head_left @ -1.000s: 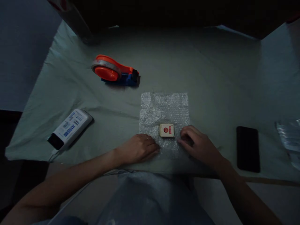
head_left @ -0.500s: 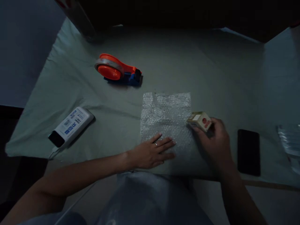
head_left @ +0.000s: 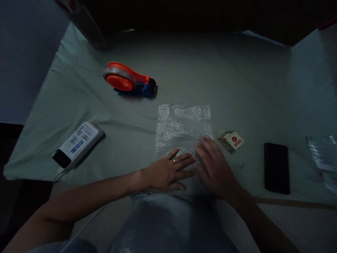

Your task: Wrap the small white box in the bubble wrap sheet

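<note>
on greenish cloth (head_left: 252, 84), a box (head_left: 231, 140) faces its label (head_left: 237, 143) right, long axis unclear.

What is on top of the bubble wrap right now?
The left hand, fingers spread, lies on the near part of the bubble wrap. The right hand is over its near right side, contact unclear. Whatever is beneath the hands is covered.

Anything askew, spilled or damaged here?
No spills or clear damage, though it's dim. The small printed box sits askew, turned at an angle to the bubble wrap beside it; the tablecloth is creased on the left.
</note>
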Demonstrator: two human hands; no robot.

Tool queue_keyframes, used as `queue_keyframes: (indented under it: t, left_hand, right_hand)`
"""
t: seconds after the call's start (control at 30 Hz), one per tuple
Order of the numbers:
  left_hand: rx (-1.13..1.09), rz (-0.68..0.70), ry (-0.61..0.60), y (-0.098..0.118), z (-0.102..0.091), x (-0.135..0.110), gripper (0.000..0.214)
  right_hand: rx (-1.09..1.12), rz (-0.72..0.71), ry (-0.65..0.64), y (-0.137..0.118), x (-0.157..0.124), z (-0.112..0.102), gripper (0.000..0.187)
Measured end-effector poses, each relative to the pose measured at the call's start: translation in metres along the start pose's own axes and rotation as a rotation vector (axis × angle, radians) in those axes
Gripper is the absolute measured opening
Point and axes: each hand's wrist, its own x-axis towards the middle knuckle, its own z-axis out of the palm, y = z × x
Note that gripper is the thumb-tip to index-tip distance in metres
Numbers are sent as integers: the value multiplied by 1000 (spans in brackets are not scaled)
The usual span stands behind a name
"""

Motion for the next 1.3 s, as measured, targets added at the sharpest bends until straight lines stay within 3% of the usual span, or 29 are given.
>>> queue_keyframes:
  t: [0.1,0.2,0.27,0.4,0.47,0.53,0.67,0.8,0.87,0.93,1.0,1.1,1.17,1.3]
  left_hand:
    - [-118,-117,123,-4,-6,3,35]
    - [-10,-310,252,-12,-3,8,40]
    - [123,-378,231,-18,3,9,56]
    - [227,-385,148,-25,11,8,83]
    - [232,-361,130,-27,11,6,93]
    - [232,-349,121,-28,9,5,98]
    - [225,-361,116,-25,6,6,99]
    - [212,-313,69,-17,6,7,83]
    - [182,-270,56,-14,7,7,76]
    - [125,-254,86,-14,9,5,84]
    - [62,-254,165,-17,12,3,100]
    - [-10,-242,319,-21,18,1,114]
    - [-39,-231,387,-23,21,2,117]
    - [-54,-208,418,-25,24,4,119]
  right_hand:
    - [-59,-6,-138,1,-2,20,56]
    - [-118,27,-196,14,-11,33,66]
    - [-146,21,-214,21,-16,35,69]
    - [-178,3,-208,27,-27,29,66]
    - [-201,15,-152,28,-33,23,64]
    - [-236,47,-18,30,-37,17,65]
    - [-293,268,255,49,-34,5,71]
    - [-129,470,270,71,-26,1,62]
    - [-64,540,338,68,-22,-3,59]
    - [8,570,414,55,-17,-8,62]
    - [118,487,389,35,-8,-14,66]
    - [260,188,122,9,12,-15,56]
    - [284,37,26,0,24,-8,52]
    - [283,-49,-61,3,32,13,52]
